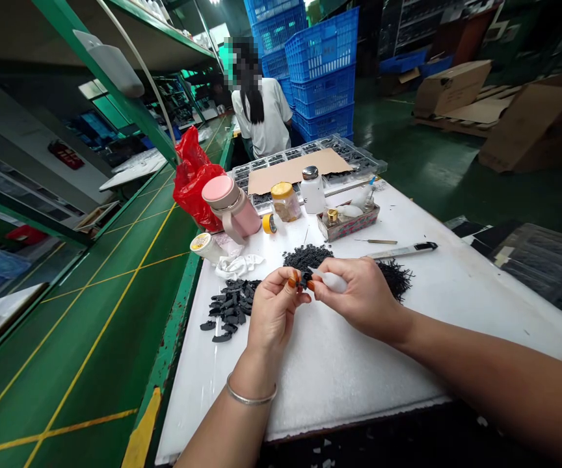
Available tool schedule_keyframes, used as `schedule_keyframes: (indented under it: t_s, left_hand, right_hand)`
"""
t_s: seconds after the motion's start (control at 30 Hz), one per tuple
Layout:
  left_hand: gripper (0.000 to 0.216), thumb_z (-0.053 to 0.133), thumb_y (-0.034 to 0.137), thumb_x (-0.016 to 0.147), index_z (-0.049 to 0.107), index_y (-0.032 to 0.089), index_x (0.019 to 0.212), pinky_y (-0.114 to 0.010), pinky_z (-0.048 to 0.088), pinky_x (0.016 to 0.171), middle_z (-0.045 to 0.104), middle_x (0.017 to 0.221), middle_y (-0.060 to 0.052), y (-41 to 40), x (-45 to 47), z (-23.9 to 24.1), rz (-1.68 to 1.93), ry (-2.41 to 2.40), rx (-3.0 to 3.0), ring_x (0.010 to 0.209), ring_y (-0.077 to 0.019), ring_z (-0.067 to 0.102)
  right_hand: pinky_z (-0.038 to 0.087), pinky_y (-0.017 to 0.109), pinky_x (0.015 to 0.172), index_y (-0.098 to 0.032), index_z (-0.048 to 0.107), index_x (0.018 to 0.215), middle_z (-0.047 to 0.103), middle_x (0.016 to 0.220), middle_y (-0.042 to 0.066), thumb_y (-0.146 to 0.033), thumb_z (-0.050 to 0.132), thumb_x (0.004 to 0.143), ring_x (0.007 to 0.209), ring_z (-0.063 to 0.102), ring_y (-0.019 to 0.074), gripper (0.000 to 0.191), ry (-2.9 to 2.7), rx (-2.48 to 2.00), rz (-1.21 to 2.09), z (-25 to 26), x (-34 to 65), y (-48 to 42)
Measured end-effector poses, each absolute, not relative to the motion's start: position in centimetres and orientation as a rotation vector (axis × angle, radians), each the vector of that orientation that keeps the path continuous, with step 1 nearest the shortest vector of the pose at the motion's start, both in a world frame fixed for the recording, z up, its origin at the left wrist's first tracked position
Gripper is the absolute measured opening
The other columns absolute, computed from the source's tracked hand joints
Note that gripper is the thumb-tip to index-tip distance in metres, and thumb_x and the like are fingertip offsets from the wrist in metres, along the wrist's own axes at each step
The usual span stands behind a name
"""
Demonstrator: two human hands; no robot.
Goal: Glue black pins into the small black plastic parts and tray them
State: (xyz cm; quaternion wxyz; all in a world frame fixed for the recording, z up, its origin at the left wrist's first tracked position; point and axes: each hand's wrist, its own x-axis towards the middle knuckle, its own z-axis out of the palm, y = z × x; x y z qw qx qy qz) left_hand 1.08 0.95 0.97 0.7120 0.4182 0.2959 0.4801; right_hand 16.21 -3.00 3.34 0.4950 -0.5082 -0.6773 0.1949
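Observation:
My left hand (274, 309) pinches a small black part (304, 279) between thumb and fingertips above the white table (339, 364). My right hand (359, 296) is closed around a small white squeeze bottle (330, 279), its tip touching the black part. To the left of my hands lies a pile of curved black pieces (229, 309). Just behind them sit a heap of tiny black parts (307, 255) and a spread of thin black pins (395, 276).
A pink cup (232, 208), yellow-lidded jar (285, 200), white bottle (313, 190), tape roll (269, 223), small tray of bottles (348, 221) and a pen-like tool (401, 250) stand behind. Clear part trays (359, 156) under cardboard; red bag (190, 175); a person by blue crates (322, 71).

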Motion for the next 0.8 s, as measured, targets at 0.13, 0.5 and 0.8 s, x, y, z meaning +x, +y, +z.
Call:
schedule_keyframes:
  t_s: [0.13,0.5,0.8]
  left_hand:
    - [0.022,0.079,0.027,0.070,0.065,0.013,0.080,-0.020,0.054,0.062,0.059,0.078,-0.003,0.92,1.12,0.99,1.039,0.673,0.910,0.070,-0.0110,0.057]
    - [0.018,0.074,0.027,0.074,0.064,0.015,0.082,-0.022,0.055,0.060,0.053,0.079,-0.002,0.79,0.88,0.51,1.108,0.795,1.054,0.071,-0.0120,0.054]
    - [0.020,0.074,0.028,0.075,0.061,0.016,0.083,-0.022,0.054,0.060,0.052,0.082,-0.002,1.12,0.95,0.47,1.078,0.742,1.000,0.073,-0.0119,0.052]
  right_hand:
    - [0.030,0.019,0.051,-0.014,0.059,0.063,0.051,0.054,-0.005,-0.013,0.060,0.077,0.050,0.042,0.0055,0.013,-1.634,-1.255,0.498,3.25,16.16,-2.94]
    - [0.035,0.022,0.050,-0.015,0.058,0.062,0.058,0.055,-0.001,-0.021,0.058,0.078,0.051,0.049,0.0106,0.018,-1.449,-1.327,0.845,2.89,15.80,-2.38]
    - [0.038,0.023,0.053,-0.016,0.059,0.063,0.060,0.057,0.000,-0.021,0.057,0.077,0.053,0.052,0.0119,0.015,-1.330,-1.309,0.984,2.43,15.57,-2.08]
